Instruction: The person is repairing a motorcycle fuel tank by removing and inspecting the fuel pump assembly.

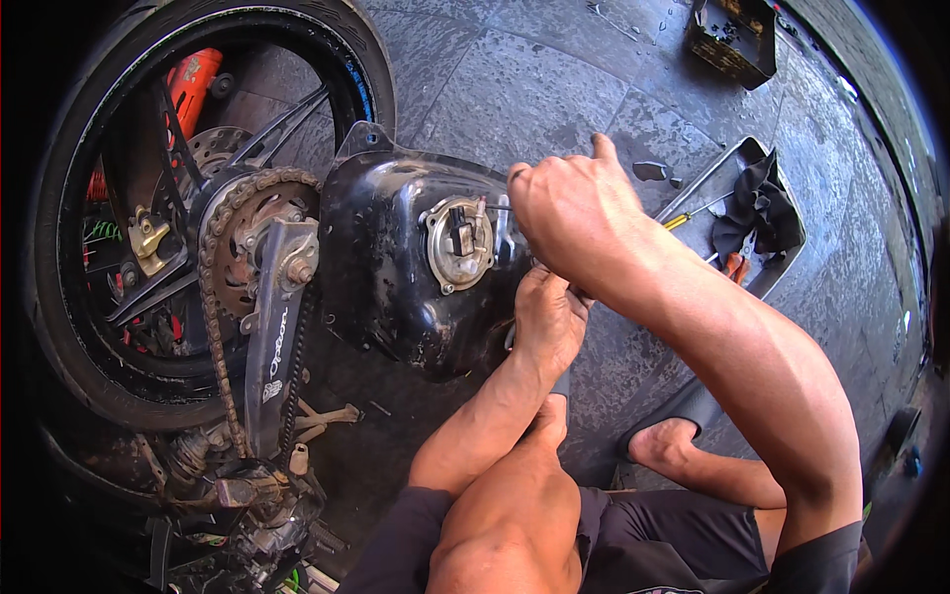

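Note:
A black, scuffed motorcycle fuel tank (381, 287) lies on the floor in front of me. On its upper face sits a round metal fuel pump flange (435, 259) with a dark connector block and bolts around its rim. My right hand (579, 203) is closed, one finger sticking up, with a thin metal tool shaft (500, 207) coming out toward the flange; the tool's handle is hidden in the fist. Below it, my left hand (550, 322) is closed by the tank's right edge. Whatever its curled fingers grip is hidden.
At left stands a motorcycle rear wheel (74, 327) with chain (213, 337) and swingarm (272, 346), close to the tank. A tray (787, 252) at right holds a black cloth (757, 213) and a yellow-handled screwdriver (677, 222). A dark box (732, 45) sits at the back.

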`<state>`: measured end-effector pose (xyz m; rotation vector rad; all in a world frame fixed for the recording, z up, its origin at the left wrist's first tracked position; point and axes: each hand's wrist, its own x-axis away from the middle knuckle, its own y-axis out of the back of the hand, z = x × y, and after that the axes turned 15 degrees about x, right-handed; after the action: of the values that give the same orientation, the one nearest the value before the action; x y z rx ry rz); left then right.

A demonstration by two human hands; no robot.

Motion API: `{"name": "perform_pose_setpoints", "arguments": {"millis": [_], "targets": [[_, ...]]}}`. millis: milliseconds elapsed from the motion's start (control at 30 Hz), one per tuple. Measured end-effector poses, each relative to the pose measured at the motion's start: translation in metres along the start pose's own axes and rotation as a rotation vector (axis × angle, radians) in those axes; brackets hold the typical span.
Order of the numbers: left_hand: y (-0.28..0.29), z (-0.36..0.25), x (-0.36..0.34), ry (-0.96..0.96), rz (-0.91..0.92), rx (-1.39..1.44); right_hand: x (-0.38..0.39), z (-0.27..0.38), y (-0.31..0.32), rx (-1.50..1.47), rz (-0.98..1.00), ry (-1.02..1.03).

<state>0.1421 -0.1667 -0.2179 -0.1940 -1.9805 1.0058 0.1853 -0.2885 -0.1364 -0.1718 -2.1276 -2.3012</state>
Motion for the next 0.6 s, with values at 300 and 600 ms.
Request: {"name": "perform_pose_setpoints", "arguments": {"millis": [300, 600], "targets": [[0.028, -0.002, -0.002, 0.068, 0.118, -0.053, -0.009, -0.005, 0.005, -0.078, 0.103, 0.028], [0.027, 0.002, 0.003, 0.049, 0.098, -0.088, -0.007, -0.007, -0.004, -0.080, 0.067, 0.006]]}}
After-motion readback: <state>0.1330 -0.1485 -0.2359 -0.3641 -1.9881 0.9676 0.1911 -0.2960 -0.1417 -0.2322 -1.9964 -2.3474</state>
